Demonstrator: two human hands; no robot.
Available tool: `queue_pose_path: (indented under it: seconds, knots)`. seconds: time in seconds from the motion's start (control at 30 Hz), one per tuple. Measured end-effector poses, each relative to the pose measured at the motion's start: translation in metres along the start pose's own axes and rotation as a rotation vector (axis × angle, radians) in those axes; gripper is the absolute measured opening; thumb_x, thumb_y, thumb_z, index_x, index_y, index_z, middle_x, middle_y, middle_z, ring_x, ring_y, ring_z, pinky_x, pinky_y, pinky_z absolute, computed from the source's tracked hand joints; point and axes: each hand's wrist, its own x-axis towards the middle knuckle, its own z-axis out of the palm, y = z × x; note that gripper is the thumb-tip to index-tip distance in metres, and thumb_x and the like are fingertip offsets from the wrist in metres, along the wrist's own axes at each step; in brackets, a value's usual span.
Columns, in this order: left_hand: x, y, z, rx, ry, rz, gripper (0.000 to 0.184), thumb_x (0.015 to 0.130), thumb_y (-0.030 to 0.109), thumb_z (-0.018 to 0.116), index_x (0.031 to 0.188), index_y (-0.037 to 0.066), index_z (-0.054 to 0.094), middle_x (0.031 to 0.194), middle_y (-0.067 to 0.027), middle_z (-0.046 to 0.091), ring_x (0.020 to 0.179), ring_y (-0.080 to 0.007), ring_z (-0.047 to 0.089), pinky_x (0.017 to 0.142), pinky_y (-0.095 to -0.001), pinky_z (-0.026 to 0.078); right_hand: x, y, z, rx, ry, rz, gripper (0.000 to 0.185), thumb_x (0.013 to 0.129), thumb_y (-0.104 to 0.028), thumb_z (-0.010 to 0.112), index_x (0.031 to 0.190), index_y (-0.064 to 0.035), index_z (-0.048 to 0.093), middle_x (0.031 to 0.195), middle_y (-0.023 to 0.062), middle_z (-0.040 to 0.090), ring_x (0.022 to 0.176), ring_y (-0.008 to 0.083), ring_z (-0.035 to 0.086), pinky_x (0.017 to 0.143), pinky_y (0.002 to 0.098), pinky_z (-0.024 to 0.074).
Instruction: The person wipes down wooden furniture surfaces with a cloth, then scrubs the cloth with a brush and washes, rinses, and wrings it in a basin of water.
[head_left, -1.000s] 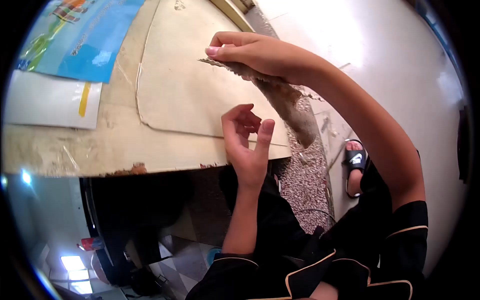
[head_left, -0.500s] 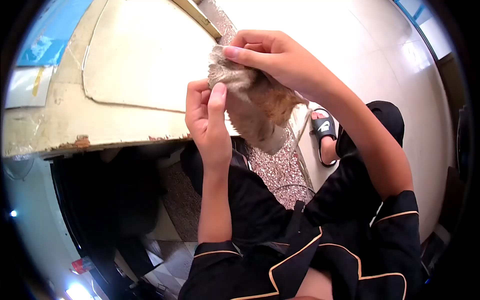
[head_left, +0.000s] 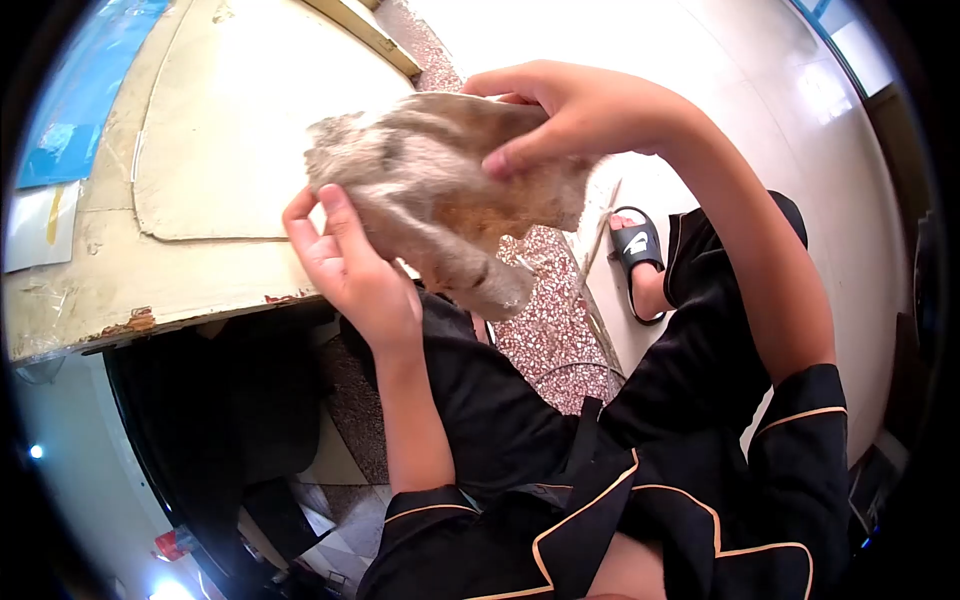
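A grey, crumpled cloth (head_left: 430, 170) with brown stains hangs spread between my hands over the table's edge. My left hand (head_left: 350, 260) pinches its left edge between thumb and fingers. At the upper right, my right hand (head_left: 590, 115) grips the cloth, thumb on the near side and most of the fingers hidden behind it. One lower corner of the cloth dangles above the speckled floor strip.
The worn cream table (head_left: 90, 300) has a chipped front edge and carries a cream sheet (head_left: 220, 130). Blue plastic (head_left: 65, 150) lies on its far left. A sandalled foot (head_left: 640, 255) rests on the pale floor at right; dark items (head_left: 215, 410) stand under the table.
The cloth, bunched before, is now spread wider. My left hand has moved left with its edge, and my right thumb has shifted down onto the cloth's middle.
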Motion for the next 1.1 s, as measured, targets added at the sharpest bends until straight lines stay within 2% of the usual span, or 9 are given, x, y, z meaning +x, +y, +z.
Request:
queue_pose_path:
  seconds: [0.4,0.5,0.53,0.67,0.7,0.73,0.87,0.93,1.1]
  knots:
    - [0.002,-0.005,-0.004,0.057,0.124,0.021,0.022,0.104,0.024,0.046,0.113,0.004,0.047,0.109,-0.0086,0.056,0.101,-0.0144,0.053,0.090,-0.0302,0.046,-0.016,0.018,-0.061,-0.174,-0.068,0.386,0.038,0.090,-0.023,0.068,0.124,-0.0056,0.063,0.102,0.0075,0.071,0.088,0.0144,0.067,0.081,0.0305,0.0560]
    - [0.005,-0.003,-0.008,0.044,0.124,0.011,0.022,0.102,0.023,0.050,0.113,0.004,0.048,0.109,-0.0079,0.056,0.102,-0.0149,0.054,0.091,-0.0308,0.046,-0.011,0.033,-0.072,-0.142,0.044,0.316,0.036,0.091,-0.023,0.067,0.123,-0.0078,0.064,0.093,0.0062,0.070,0.083,0.0143,0.066,0.077,0.0302,0.0563]
    - [0.007,0.000,-0.010,-0.048,0.069,-0.058,0.030,0.102,0.029,0.048,0.117,0.004,0.048,0.112,-0.0080,0.057,0.106,-0.0183,0.055,0.093,-0.0344,0.046,-0.007,0.038,-0.081,0.047,-0.066,0.207,0.036,0.089,-0.025,0.065,0.109,0.0040,0.065,0.092,0.0113,0.069,0.090,0.0182,0.062,0.085,0.0285,0.0484]
    - [0.002,0.002,-0.019,-0.421,-0.039,-0.190,0.055,0.099,0.050,0.039,0.125,0.003,0.046,0.107,-0.0126,0.064,0.097,-0.0258,0.061,0.087,-0.0404,0.050,0.001,0.021,-0.067,0.171,0.203,-0.068,0.026,0.093,-0.014,0.061,0.116,-0.0014,0.064,0.094,0.0063,0.069,0.085,0.0121,0.061,0.074,0.0256,0.0484]
    - [0.006,0.003,-0.017,-0.367,-0.548,-0.124,0.062,0.098,0.057,0.036,0.126,0.002,0.043,0.090,-0.0178,0.066,0.080,-0.0289,0.064,0.076,-0.0412,0.054,0.001,0.014,-0.065,0.224,0.180,-0.089,0.023,0.094,-0.014,0.060,0.112,-0.0015,0.065,0.098,0.0078,0.069,0.084,0.0104,0.063,0.073,0.0260,0.0506]
    - [0.007,-0.002,-0.017,-0.303,-0.612,-0.132,0.068,0.097,0.061,0.033,0.126,0.001,0.041,0.081,-0.0218,0.064,0.071,-0.0314,0.064,0.067,-0.0411,0.055,0.013,0.023,-0.060,0.329,0.187,-0.176,0.022,0.095,-0.013,0.059,0.114,-0.0012,0.062,0.101,0.0097,0.069,0.085,0.0109,0.064,0.072,0.0245,0.0518]
    - [-0.004,-0.005,0.009,0.140,-0.575,0.008,0.064,0.095,0.037,0.053,0.141,-0.001,0.028,0.106,-0.0192,0.057,0.079,-0.0252,0.065,0.073,-0.0351,0.054,0.054,0.013,-0.017,0.743,0.213,-0.249,0.024,0.092,-0.013,0.064,0.112,-0.0038,0.055,0.098,0.0120,0.065,0.082,0.0185,0.064,0.071,0.0277,0.0513]
    - [-0.004,-0.007,0.017,0.260,-0.533,0.056,0.076,0.091,0.029,0.062,0.148,0.001,0.020,0.110,-0.0147,0.052,0.086,-0.0226,0.063,0.079,-0.0326,0.051,0.086,0.019,0.013,0.678,0.394,-0.354,0.050,0.090,-0.027,0.067,0.131,-0.0017,0.056,0.094,0.0165,0.068,0.085,0.0181,0.067,0.069,0.0283,0.0570]
    - [0.015,-0.007,0.026,0.751,-0.401,0.368,0.090,0.084,0.028,0.074,0.150,-0.001,0.021,0.130,-0.0221,0.030,0.118,-0.0301,0.037,0.095,-0.0387,0.041,0.166,-0.006,0.044,0.639,0.396,-0.398,0.047,0.086,-0.042,0.071,0.110,-0.0012,0.065,0.082,0.0056,0.063,0.071,0.0123,0.057,0.062,0.0263,0.0459]
